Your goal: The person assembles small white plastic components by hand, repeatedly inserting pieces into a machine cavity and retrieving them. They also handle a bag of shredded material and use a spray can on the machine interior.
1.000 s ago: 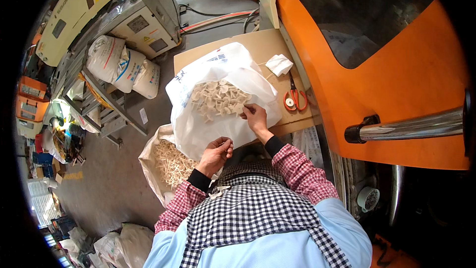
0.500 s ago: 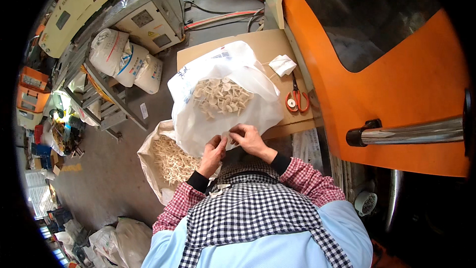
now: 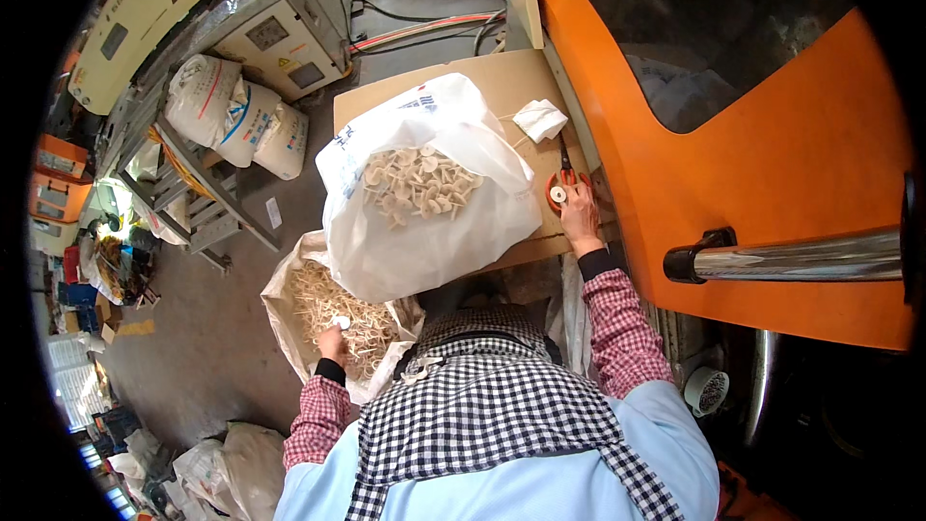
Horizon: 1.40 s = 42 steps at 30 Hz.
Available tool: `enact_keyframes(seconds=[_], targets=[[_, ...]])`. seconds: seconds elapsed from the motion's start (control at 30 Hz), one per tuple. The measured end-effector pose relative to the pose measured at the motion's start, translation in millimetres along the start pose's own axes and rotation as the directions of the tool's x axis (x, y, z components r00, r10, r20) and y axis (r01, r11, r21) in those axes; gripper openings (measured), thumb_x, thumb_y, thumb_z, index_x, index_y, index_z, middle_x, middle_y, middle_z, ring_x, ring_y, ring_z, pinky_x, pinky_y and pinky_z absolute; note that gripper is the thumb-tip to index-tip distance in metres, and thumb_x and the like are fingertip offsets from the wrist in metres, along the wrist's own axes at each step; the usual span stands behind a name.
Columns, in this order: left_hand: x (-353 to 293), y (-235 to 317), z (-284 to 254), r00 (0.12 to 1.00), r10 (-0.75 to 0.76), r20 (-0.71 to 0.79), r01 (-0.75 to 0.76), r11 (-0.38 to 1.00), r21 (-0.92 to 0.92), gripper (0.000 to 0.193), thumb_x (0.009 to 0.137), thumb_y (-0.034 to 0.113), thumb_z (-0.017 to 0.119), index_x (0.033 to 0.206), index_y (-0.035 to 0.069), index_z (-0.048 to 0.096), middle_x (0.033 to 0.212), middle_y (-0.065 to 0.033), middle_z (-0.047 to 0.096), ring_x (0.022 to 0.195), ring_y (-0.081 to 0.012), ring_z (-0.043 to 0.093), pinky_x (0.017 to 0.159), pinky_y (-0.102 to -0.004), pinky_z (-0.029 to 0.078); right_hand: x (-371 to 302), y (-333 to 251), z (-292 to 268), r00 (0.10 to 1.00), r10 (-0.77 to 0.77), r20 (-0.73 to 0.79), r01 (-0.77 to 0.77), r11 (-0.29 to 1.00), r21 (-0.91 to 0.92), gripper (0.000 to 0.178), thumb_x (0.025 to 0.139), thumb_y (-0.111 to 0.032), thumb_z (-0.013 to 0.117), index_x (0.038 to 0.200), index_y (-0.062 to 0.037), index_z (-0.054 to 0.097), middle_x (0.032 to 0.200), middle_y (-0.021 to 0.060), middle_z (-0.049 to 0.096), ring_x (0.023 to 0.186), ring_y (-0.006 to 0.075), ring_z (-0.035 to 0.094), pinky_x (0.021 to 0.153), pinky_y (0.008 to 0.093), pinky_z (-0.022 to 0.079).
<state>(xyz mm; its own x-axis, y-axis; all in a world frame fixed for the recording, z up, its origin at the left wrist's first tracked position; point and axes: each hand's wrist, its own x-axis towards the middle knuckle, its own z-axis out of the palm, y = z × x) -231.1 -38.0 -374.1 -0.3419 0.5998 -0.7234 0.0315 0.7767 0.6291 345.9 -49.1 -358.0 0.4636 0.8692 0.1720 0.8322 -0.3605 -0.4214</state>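
Note:
My left hand (image 3: 333,344) is over the open sack (image 3: 280,287) at lower left, its fingers closed at a small white disc-shaped piece (image 3: 342,322). Thin pale plastic sprues (image 3: 371,338) fill that sack. On the cardboard, my right hand (image 3: 581,217) has its fingers curled on the orange-handled scissors (image 3: 565,174), covering part of the handles. A white round piece (image 3: 558,194) lies at the left handle loop. Between my hands sits a white plastic bag (image 3: 424,256), open at the top, with many beige disc-headed stemmed parts (image 3: 424,181) inside.
A folded white cloth or paper (image 3: 540,121) lies on the cardboard (image 3: 362,106) beyond the scissors. The orange machine door (image 3: 772,203) with its metal bar handle (image 3: 801,259) stands close on the right. Full white sacks (image 3: 260,125) and a metal step frame (image 3: 207,203) are at left.
My hands have parted from the near edge of the white bag. The left has moved down-left to the sack of sprues; the right has moved to the scissors.

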Motion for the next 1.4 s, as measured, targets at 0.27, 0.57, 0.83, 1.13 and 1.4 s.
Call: enact_keyframes(seconds=[0.27,0.57,0.83,1.13,1.4], targets=[[48.3,-54.7,-75.1,0.946,-0.253,-0.205,0.229,0.964,-0.133,0.015,0.085,0.016,0.048,0.091,0.007,0.059,0.061,-0.0020,0.047,0.042,-0.0124,0.035,0.035,-0.0282,0.024,14.6,10.6,22.0,0.978,-0.207,0.039,0.208,0.920,-0.332,0.032,0.086,-0.013,0.048,0.117,-0.0095,0.056,0.111,0.0120,0.054,0.102,0.0259,0.053,0.083,0.0353,0.048],[11.2,-111.8,-19.6,0.915,-0.304,-0.264,0.316,0.949,0.000,0.017,0.078,0.012,0.068,0.079,-0.004,0.063,0.053,-0.0052,0.049,0.044,-0.0182,0.045,0.041,-0.0350,0.033,-8.8,-18.7,-25.6,0.992,0.022,-0.122,-0.003,0.987,0.158,0.022,0.091,-0.015,0.047,0.100,0.0002,0.060,0.092,0.0180,0.057,0.085,0.0343,0.056,0.073,0.0406,0.045],[79.0,-165.2,-61.9,0.942,-0.001,-0.337,0.171,0.864,0.474,0.044,0.081,0.035,0.058,0.076,-0.008,0.064,0.076,-0.0221,0.065,0.075,-0.0310,0.063,0.067,-0.0373,0.047,-33.0,-29.8,-59.0,0.981,0.084,-0.172,-0.034,0.961,0.274,0.021,0.089,-0.017,0.054,0.094,0.0025,0.061,0.088,0.0161,0.061,0.083,0.0311,0.059,0.072,0.0374,0.045],[-180.4,98.3,155.1,0.572,-0.039,0.819,-0.287,0.926,0.244,0.038,0.095,0.038,0.045,0.083,0.005,0.059,0.056,0.0073,0.036,0.047,-0.0043,0.030,0.042,-0.0211,0.023,-68.7,-113.0,-108.3,0.906,0.054,0.420,-0.411,0.345,0.844,0.020,0.088,-0.009,0.057,0.102,0.0050,0.060,0.089,0.0090,0.065,0.070,0.0142,0.063,0.064,0.0242,0.050],[-221.7,132.9,260.2,0.377,-0.062,0.924,0.078,0.996,0.034,0.033,0.097,0.037,0.038,0.084,0.009,0.051,0.059,0.0036,0.039,0.045,-0.0050,0.029,0.039,-0.0195,0.022,-75.2,-141.2,-123.0,0.891,-0.074,0.448,-0.420,0.241,0.875,0.024,0.089,-0.007,0.056,0.111,0.0016,0.059,0.097,0.0076,0.065,0.077,0.0112,0.061,0.065,0.0222,0.050]])
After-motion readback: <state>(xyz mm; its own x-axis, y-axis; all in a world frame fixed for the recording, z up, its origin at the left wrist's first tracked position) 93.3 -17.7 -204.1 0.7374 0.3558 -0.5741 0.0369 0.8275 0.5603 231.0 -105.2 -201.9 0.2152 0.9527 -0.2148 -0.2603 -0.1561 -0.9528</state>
